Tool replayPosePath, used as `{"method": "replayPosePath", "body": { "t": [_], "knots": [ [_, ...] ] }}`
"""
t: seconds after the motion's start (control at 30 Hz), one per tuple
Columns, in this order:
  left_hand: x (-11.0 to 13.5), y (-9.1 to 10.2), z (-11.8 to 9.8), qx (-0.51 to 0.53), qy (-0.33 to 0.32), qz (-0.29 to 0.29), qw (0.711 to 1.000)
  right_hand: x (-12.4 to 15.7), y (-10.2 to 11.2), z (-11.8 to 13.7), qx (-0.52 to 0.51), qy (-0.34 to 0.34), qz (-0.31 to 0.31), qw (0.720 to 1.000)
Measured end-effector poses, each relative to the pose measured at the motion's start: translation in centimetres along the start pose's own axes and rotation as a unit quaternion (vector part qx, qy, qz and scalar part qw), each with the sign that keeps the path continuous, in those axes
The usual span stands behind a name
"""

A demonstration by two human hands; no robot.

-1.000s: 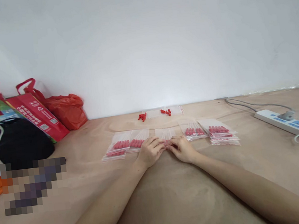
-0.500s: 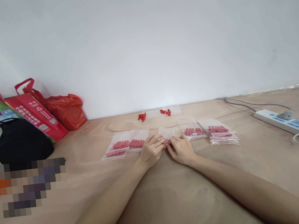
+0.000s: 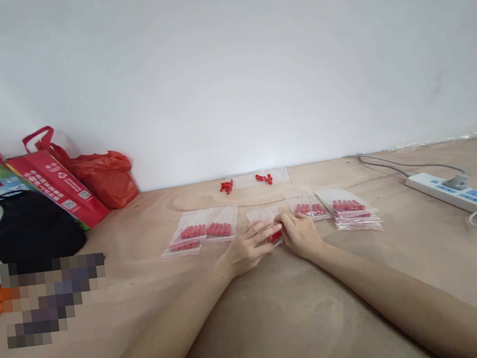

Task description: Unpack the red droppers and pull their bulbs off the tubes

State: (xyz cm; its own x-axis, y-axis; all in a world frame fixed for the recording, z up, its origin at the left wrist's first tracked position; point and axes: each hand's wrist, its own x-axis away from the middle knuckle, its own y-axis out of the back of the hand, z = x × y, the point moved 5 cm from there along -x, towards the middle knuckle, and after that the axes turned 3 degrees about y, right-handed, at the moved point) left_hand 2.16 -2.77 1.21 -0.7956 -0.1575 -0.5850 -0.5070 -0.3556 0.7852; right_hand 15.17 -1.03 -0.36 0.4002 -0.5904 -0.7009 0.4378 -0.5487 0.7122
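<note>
A small clear zip bag (image 3: 259, 217) with red pieces (image 3: 276, 235) inside lies in front of me, partly covered by my hands. My left hand (image 3: 246, 249) rests over its left side, fingers stretched out across the plastic. At the bag's right edge, my right hand (image 3: 302, 235) is closed with fingertips pinching the plastic. Filled zip bags (image 3: 221, 218) of red cylindrical pieces lie to the left, overlapping. More filled bags (image 3: 308, 208) lie just right of my right hand, beside a stack of several others (image 3: 349, 204).
Toward the wall lie loose red pieces (image 3: 226, 187) and flat clear bags (image 3: 245, 181). A white power strip (image 3: 459, 194) with cords is at the right. At the left stand a red shopping bag (image 3: 60, 185), a red plastic bag (image 3: 107, 179) and a black drawstring bag (image 3: 33, 231).
My hands have moved apart a little, the right one shifting right. The middle bag is turned slightly, and its red pieces now show between my hands.
</note>
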Motion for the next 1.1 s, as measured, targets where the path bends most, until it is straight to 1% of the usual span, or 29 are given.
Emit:
{"method": "replayPosePath", "body": {
  "t": [0.07, 0.1, 0.2, 0.27, 0.33, 0.4, 0.43, 0.5, 0.57, 0.6, 0.67, 0.73, 0.83, 0.97, 1.1],
  "knots": [
    [0.1, 0.0, 0.0, 0.023, -0.003, 0.005, 1.0, 0.5, 0.4, -0.3, -0.015, 0.027, 0.009, 0.999],
    [0.2, 0.1, 0.2, 0.038, 0.01, 0.006, 0.999, 0.7, 0.6, -0.5, -0.029, 0.038, 0.02, 0.999],
    [0.5, 0.2, 1.5, 0.079, 0.095, 0.022, 0.992, 1.7, 1.4, -0.3, -0.113, 0.08, 0.074, 0.988],
    [0.7, 0.3, 2.1, 0.101, 0.139, 0.056, 0.984, 2.3, 2.0, -0.2, -0.17, 0.089, 0.108, 0.975],
    [0.7, 0.2, 2.2, 0.125, 0.148, 0.105, 0.975, 2.7, 2.5, -0.4, -0.203, 0.069, 0.122, 0.969],
    [0.6, 0.2, 1.8, 0.147, 0.139, 0.147, 0.968, 2.9, 2.7, -0.9, -0.217, 0.036, 0.117, 0.969],
    [0.6, 0.3, 1.6, 0.155, 0.134, 0.158, 0.966, 2.9, 2.7, -1.2, -0.214, 0.019, 0.106, 0.971],
    [0.6, 0.4, 1.1, 0.161, 0.134, 0.167, 0.963, 2.9, 2.8, -1.9, -0.193, -0.025, 0.064, 0.979],
    [1.0, 0.6, 0.8, 0.159, 0.157, 0.166, 0.96, 2.7, 3.0, -2.6, -0.175, -0.078, 0.019, 0.981],
    [1.2, 0.6, 0.7, 0.156, 0.174, 0.162, 0.959, 2.6, 2.9, -2.8, -0.177, -0.099, 0.007, 0.979],
    [1.8, 0.8, 0.5, 0.154, 0.2, 0.148, 0.956, 2.4, 2.8, -2.7, -0.209, -0.117, 0.014, 0.971],
    [2.3, 1.1, 0.4, 0.157, 0.214, 0.127, 0.956, 2.2, 2.5, -2.2, -0.25, -0.104, 0.046, 0.962],
    [3.0, 1.5, 0.5, 0.157, 0.231, 0.107, 0.954, 1.9, 2.1, -1.3, -0.285, -0.068, 0.092, 0.952],
    [3.4, 1.8, 0.9, 0.132, 0.255, 0.096, 0.953, 1.9, 1.6, -1.0, -0.302, -0.045, 0.105, 0.946],
    [3.3, 2.0, 1.0, 0.115, 0.26, 0.079, 0.955, 1.9, 1.5, -0.5, -0.326, -0.014, 0.119, 0.938]
  ]
}}
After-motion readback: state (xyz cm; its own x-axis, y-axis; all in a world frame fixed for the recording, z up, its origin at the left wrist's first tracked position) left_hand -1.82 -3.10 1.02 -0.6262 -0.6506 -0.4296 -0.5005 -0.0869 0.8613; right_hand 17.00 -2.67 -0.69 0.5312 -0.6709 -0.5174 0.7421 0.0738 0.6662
